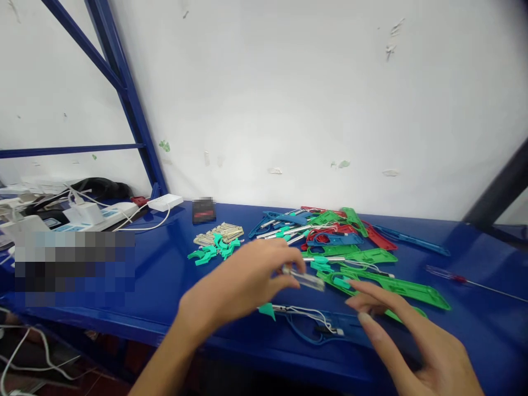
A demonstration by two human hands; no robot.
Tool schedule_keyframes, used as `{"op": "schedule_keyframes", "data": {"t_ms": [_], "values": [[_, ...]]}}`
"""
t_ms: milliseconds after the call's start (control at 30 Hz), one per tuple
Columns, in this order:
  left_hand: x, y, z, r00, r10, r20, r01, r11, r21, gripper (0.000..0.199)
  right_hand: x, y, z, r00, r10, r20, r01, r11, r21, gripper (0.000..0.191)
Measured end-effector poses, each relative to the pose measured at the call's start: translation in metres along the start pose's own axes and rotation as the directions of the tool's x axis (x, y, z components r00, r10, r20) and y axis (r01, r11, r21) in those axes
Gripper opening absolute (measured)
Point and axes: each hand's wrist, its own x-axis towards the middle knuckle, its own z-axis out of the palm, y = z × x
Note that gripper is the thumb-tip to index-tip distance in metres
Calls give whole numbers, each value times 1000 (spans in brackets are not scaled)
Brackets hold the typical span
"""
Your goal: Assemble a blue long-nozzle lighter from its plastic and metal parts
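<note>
My left hand (243,280) pinches a small pale clear part (307,279) above the middle of the blue table. At the lower right, my right hand (412,335) has its thumb and fingers apart with nothing seen between them. Below and between the hands lies a blue plastic piece (350,325) with white wires, a metal rod and a teal clip (267,311) at its left end. Part of that blue piece is hidden by my right hand. Just beyond my right hand are green plastic pieces (412,287), one with a teal part on it.
Red, blue and green pieces (334,239) pile up behind the hands. Pale parts (220,232) and teal clips (210,252) lie left of them. A screwdriver (462,279) rests at the right. A dark box (203,210), power strips (97,217) and cables occupy the back left.
</note>
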Motion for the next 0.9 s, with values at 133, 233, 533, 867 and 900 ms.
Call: {"op": "schedule_keyframes", "data": {"t_ms": [133, 233, 533, 867, 900], "values": [[15, 26, 29, 979, 187, 87, -185, 982, -28, 12, 1, 1, 1, 998, -59, 14, 58, 995, 78, 26], [14, 27, 29, 982, 181, 58, -180, 983, -29, 21, 0, 5, 0, 997, -63, 53, 57, 992, 109, 21], [-27, -54, -33, 940, -337, -63, 342, 924, 172, 20, 1, 1, 2, 999, 34, -41, -30, 993, 111, 20], [-31, -78, -26, 874, -486, -26, 485, 866, 122, 17, 2, -4, -2, 998, 68, 2, -67, 988, 135, 21], [-30, -79, -24, 862, -506, -34, 506, 855, 112, 16, 3, -4, -2, 998, 61, -4, -60, 989, 135, 20]]}}
